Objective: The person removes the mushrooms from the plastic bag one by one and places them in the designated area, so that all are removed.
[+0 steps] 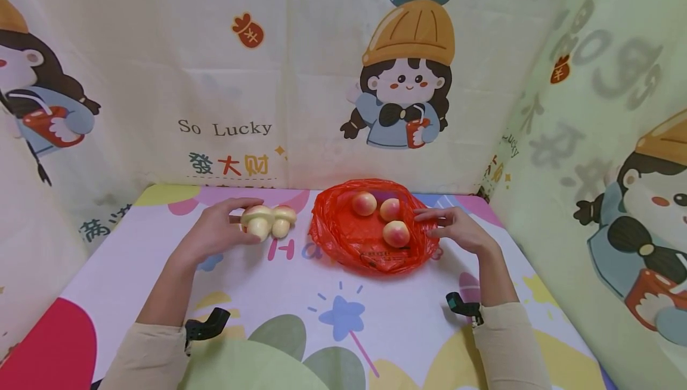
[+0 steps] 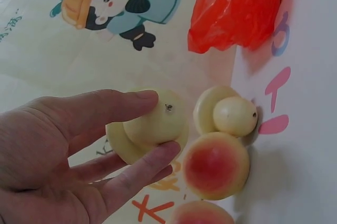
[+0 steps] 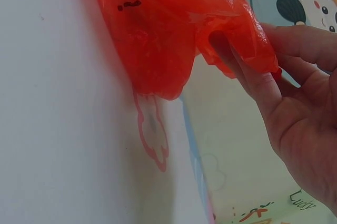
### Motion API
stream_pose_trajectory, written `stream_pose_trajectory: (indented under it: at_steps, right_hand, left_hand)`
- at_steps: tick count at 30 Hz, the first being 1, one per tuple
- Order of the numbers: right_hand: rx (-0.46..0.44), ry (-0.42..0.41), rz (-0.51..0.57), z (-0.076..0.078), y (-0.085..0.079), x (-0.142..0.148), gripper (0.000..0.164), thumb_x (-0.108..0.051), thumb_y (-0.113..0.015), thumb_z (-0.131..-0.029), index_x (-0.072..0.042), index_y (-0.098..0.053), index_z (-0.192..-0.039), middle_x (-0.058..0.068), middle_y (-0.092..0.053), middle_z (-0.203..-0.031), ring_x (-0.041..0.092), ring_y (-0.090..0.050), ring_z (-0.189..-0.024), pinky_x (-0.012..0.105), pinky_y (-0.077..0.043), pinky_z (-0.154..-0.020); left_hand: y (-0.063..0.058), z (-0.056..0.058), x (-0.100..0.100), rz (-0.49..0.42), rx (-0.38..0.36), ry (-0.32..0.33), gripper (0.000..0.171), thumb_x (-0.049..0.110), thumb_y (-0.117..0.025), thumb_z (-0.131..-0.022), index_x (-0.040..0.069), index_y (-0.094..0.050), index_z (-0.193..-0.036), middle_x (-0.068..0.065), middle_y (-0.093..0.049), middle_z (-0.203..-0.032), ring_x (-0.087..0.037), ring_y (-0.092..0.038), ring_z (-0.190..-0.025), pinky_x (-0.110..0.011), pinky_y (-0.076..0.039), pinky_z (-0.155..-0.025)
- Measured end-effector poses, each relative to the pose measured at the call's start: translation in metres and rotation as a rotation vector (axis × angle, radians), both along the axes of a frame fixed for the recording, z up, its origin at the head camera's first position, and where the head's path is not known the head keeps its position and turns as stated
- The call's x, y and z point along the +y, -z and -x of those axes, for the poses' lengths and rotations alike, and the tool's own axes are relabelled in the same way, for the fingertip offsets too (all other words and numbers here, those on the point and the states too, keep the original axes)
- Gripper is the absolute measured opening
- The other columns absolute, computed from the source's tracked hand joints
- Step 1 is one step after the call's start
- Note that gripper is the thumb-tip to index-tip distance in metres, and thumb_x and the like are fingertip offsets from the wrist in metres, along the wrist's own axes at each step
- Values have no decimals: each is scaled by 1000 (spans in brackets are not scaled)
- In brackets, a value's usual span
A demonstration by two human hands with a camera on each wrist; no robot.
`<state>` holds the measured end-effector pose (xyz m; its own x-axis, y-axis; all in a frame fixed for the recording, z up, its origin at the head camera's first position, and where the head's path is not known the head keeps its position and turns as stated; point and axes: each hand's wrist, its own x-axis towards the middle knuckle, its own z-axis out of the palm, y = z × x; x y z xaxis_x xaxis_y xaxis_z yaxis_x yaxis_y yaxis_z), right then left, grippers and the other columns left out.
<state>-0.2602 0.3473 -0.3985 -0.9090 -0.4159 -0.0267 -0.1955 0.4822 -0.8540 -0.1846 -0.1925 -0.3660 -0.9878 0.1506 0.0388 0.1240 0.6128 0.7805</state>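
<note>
My left hand [image 1: 214, 232] pinches a toy mushroom [image 2: 150, 124] between thumb and fingers, its pale stem facing the left wrist camera. Close by are more toy mushrooms: one showing a pale stem [image 2: 235, 116], one a red-flushed cap [image 2: 216, 166], and another cap [image 2: 202, 214] cut off by the frame edge. A red plastic bag [image 1: 327, 238] lies spread with its mouth up. Three round pink-and-cream caps [image 1: 396, 234] show inside it. With my right hand [image 1: 464, 229] I grip the bag's right rim, the plastic between thumb and fingers.
The table [image 1: 257, 294] wears a cloth printed with colourful shapes. Behind it hangs a cream curtain [image 1: 316, 80] with cartoon prints, and similar cloth closes both sides. A black wrist camera mount [image 1: 206, 325] sits on the left forearm, another [image 1: 464, 308] on the right.
</note>
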Motion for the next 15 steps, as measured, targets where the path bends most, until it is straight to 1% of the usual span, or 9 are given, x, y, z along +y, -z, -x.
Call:
stream_pose_trajectory:
  at_steps: [3,6,8,12,15]
  right_hand:
    - [3,-14,3,0,0,0,36,-6,-68,-94,-14,-75,-128,9,-58,-152,40,-44,-143,36,-61,-91]
    - [3,-21,7,1,1,1,35,-6,-68,-94,-13,-75,-129,9,-58,-152,40,-43,-144,35,-60,-92]
    - [3,-22,8,1,1,1,35,-7,-69,-94,-14,-75,-128,9,-58,-152,40,-43,-144,35,-60,-93]
    - [5,-23,3,1,1,1,35,-7,-69,-94,-14,-76,-128,8,-59,-152,40,-43,-145,35,-59,-94]
    - [7,-21,0,1,1,1,35,-7,-69,-94,-15,-76,-127,7,-59,-151,39,-43,-145,36,-59,-94]
  left_hand:
    - [-1,-1,-5,-8,5,5,74,23,-89,-81,18,-58,-148,-15,-53,-151,-45,-63,-126,-55,-56,-99]
    - [-1,-2,-10,-9,2,6,73,23,-89,-82,17,-57,-148,-15,-54,-150,-44,-64,-126,-55,-55,-101]
    - [-2,-3,-13,-8,-2,6,74,22,-88,-82,16,-57,-149,-16,-55,-149,-44,-64,-126,-54,-55,-100]
    - [-3,-4,-17,1,-14,4,74,21,-88,-83,16,-56,-150,-17,-56,-148,-41,-65,-124,-48,-57,-95]
    - [-4,-3,-19,8,-23,9,74,20,-87,-83,15,-56,-150,-17,-54,-150,-42,-64,-125,-48,-57,-95]
